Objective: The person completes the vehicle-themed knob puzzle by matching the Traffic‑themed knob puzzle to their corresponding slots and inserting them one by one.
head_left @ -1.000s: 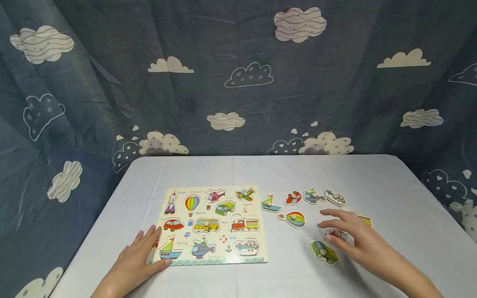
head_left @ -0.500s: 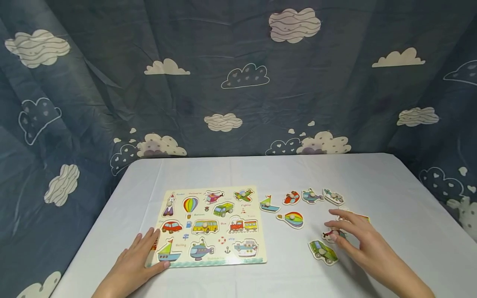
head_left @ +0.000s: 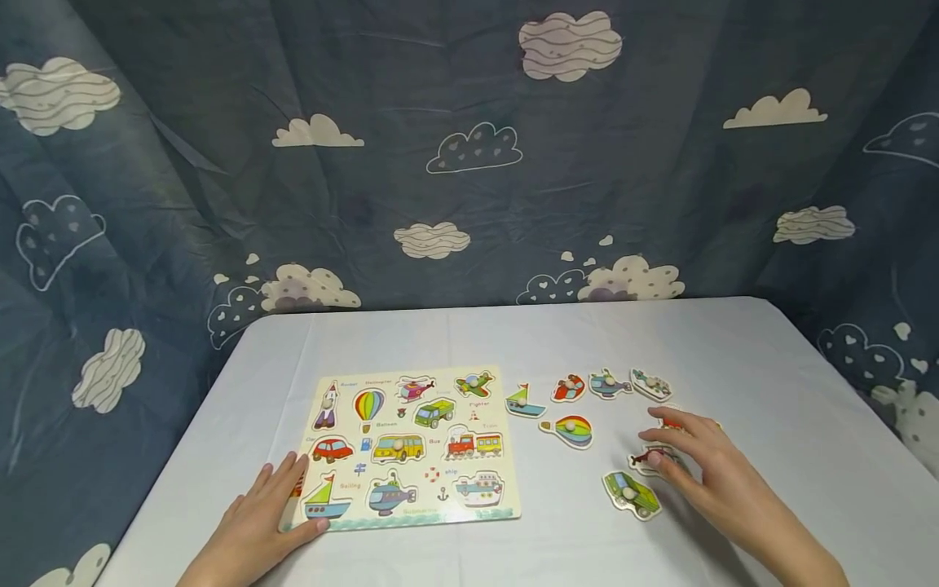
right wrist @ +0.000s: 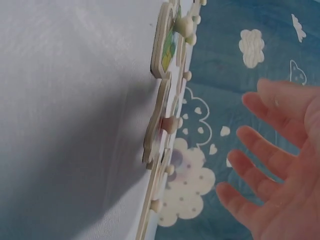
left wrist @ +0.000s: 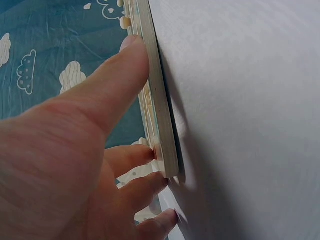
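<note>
A wooden peg puzzle board (head_left: 434, 469) printed with vehicles lies flat on the left of the table. My left hand (head_left: 253, 522) rests at its lower left corner, the thumb (left wrist: 131, 62) lying along the near edge and the fingers spread at the left side. On the right, my right hand (head_left: 722, 481) hovers with loosely bent, parted fingers over a helicopter piece (head_left: 642, 460), holding nothing. A green truck piece (head_left: 631, 495) lies just nearer to me. A red piece (head_left: 671, 423) is mostly hidden under the right fingers. In the right wrist view, the fingers (right wrist: 260, 180) stand apart from the pegged pieces.
Left of the right hand lies a hot-air balloon piece (head_left: 572, 431). Farther back are a sailboat piece (head_left: 524, 402), a red piece (head_left: 568, 388), a submarine piece (head_left: 608, 384) and a ship piece (head_left: 650, 385). A dark cloud-print cloth (head_left: 469, 204) hangs behind the white table (head_left: 411, 338).
My right hand has shifted slightly right over the pieces, away from the truck piece, now covering the yellow piece seen earlier. My left hand stays on the board. The head view has shifted slightly.
</note>
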`<state>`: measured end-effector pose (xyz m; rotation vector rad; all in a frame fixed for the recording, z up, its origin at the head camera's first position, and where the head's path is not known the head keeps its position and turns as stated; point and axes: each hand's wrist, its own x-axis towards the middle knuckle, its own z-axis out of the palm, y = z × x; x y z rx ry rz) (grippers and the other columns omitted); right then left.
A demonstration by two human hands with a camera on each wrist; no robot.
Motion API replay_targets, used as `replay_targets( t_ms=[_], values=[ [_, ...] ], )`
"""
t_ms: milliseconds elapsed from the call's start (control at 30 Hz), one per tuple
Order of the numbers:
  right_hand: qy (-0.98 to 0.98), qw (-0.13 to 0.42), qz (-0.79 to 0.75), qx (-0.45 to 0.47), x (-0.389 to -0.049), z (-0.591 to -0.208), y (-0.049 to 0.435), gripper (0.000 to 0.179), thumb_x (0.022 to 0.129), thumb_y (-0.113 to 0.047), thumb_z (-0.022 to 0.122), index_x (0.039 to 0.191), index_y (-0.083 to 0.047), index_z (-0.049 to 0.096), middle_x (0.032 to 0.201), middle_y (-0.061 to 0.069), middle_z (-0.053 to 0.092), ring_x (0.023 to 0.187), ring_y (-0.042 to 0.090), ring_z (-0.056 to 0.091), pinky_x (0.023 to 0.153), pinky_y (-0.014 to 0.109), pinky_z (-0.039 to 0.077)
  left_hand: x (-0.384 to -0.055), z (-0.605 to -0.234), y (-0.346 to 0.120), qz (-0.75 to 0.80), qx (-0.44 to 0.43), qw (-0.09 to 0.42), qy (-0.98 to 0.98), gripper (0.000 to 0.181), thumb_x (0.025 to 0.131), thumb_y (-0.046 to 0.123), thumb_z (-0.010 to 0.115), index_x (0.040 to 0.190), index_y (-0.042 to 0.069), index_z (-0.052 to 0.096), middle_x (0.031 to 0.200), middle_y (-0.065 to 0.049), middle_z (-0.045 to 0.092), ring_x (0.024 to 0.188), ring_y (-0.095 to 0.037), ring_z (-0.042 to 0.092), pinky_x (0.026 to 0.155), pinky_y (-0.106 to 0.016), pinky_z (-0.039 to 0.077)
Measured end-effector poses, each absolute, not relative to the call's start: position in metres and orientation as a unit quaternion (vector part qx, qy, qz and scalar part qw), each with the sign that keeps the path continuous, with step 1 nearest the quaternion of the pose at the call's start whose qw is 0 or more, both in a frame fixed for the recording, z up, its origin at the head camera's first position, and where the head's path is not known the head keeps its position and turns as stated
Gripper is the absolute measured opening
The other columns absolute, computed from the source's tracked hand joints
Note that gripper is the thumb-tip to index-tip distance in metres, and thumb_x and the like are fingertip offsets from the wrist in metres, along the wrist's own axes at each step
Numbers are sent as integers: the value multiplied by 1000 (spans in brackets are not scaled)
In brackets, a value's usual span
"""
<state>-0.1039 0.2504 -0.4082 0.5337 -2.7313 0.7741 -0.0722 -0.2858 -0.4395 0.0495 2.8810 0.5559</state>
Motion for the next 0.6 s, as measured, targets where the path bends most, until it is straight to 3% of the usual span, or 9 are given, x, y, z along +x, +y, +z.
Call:
replay_targets(
  t_ms=[267,467,600],
  values=[
    [-936,101,274,198,-104,-411,255,22,83,-15,80,103,-22,74,131,9,56,122,38,46,93,65,38,-71,-440,-285,183,25,91,978,108,77,72,65,151,0,34,153,-27,30,138,-57,21,96,-79,23],
    [-953,18,266,147,-106,-410,253,20,81,-23,82,100,-28,76,135,10,54,128,41,41,95,70,34,-71,-440,-286,186,28,90,978,108,77,72,64,151,-1,34,153,-28,30,137,-57,21,95,-80,23],
    [-955,6,259,145,-108,-411,254,23,78,-24,84,99,-29,76,137,10,53,130,43,38,97,72,31,-72,-440,-285,183,23,93,978,108,77,73,64,151,1,34,154,-28,29,137,-57,20,95,-80,23]
  ],
)
